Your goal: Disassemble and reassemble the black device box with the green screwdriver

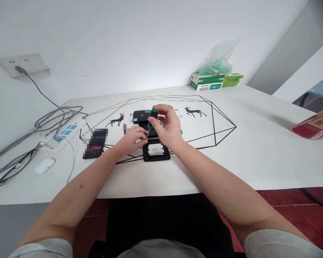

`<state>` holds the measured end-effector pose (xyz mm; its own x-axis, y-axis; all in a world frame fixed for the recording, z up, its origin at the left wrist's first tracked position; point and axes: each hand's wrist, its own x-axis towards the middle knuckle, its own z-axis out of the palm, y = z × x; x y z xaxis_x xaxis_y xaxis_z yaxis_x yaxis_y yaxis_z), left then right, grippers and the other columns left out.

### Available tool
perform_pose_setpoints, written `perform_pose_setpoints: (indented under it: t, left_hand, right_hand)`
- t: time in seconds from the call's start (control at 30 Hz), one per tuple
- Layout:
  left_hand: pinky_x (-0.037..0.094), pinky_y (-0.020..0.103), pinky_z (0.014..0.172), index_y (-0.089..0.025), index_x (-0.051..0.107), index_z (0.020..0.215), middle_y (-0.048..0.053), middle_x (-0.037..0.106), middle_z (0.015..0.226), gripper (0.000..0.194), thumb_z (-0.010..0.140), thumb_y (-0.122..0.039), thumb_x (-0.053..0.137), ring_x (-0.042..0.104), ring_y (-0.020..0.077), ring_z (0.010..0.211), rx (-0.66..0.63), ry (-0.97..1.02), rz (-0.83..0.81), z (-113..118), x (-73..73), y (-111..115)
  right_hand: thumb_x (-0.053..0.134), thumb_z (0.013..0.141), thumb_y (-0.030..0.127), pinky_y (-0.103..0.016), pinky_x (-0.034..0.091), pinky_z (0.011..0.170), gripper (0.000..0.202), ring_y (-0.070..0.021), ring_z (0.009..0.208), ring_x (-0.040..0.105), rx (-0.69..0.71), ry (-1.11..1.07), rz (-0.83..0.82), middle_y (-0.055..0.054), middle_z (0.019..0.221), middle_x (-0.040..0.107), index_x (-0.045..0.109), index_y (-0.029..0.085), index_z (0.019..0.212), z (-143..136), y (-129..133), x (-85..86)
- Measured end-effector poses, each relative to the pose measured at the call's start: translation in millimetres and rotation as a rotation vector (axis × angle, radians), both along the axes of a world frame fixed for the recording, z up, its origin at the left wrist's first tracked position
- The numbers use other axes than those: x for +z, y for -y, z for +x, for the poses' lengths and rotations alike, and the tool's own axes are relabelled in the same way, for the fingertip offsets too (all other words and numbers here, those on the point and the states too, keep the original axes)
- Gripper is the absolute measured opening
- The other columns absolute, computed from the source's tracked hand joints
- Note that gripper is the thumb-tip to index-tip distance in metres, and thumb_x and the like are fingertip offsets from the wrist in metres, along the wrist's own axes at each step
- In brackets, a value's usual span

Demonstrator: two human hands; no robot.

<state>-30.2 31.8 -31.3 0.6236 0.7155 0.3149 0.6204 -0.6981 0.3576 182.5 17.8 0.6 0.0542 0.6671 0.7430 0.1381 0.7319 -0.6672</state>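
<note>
Right hand (pixel 171 125) grips a green-and-black-handled screwdriver (pixel 153 114), shaft metallic. Left hand (pixel 132 139) bunched beside it; grip cannot be determined. Black casing (pixel 156 158) bears a silver, gold-centred plate (pixel 151 149).

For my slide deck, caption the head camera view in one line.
Right hand holding a green-handled screwdriver, left hand close to its shaft, near a black casing on a white table.

A pale grey short-sleeved top (pixel 161 249) is worn with plain black legwear (pixel 164 222).
</note>
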Motion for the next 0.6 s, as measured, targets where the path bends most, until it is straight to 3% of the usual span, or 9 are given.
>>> perform_pose_setpoints:
  t: [0.2, 0.4, 0.5, 0.6]
  left_hand:
    - [0.037, 0.060, 0.111, -0.024, 0.071, 0.093, 0.009, 0.077, 0.126, 0.010, 0.098, -0.024, 0.063, 0.057, 0.0350, 0.131, 0.372, -0.061, 0.134, -10.6, -4.0, -13.5]
    - [0.036, 0.068, 0.110, -0.026, 0.074, 0.121, 0.015, 0.072, 0.135, 0.026, 0.100, -0.029, 0.059, 0.052, 0.0422, 0.134, 0.528, -0.066, 0.149, -21.9, -8.6, -24.3]
    - [0.037, 0.067, 0.115, -0.025, 0.072, 0.129, 0.016, 0.070, 0.138, 0.033, 0.103, -0.030, 0.053, 0.051, 0.0405, 0.136, 0.460, -0.025, 0.136, -21.3, -4.6, -19.6]
    - [0.037, 0.061, 0.122, -0.024, 0.072, 0.126, 0.014, 0.067, 0.143, 0.032, 0.105, -0.042, 0.056, 0.051, 0.0356, 0.140, 0.180, -0.028, 0.068, -13.7, 3.2, -5.2]
  right_hand:
    - [0.068, 0.097, 0.032, -0.042, 0.063, 0.089, 0.026, -0.0221, 0.110, 0.067, -0.058, -0.038, 0.024, -0.006, 0.124, 0.068, 0.059, 0.031, 0.122, 1.7, -1.6, -0.2]
    - [0.067, 0.097, 0.028, -0.044, 0.062, 0.088, 0.023, -0.0233, 0.107, 0.067, -0.061, 0.030, 0.036, -0.006, 0.119, 0.069, 0.059, 0.030, 0.119, 1.4, 1.2, 3.0]
    - [0.068, 0.095, 0.027, -0.041, 0.061, 0.081, 0.022, -0.0225, 0.102, 0.065, -0.103, 0.050, 0.063, -0.006, 0.117, 0.069, 0.060, 0.029, 0.116, 4.0, -0.7, 5.7]
    - [0.068, 0.091, 0.024, -0.038, 0.056, 0.071, 0.021, -0.0207, 0.091, 0.062, -0.161, 0.096, 0.081, -0.005, 0.110, 0.067, 0.060, 0.027, 0.109, 10.1, -5.0, 9.0]
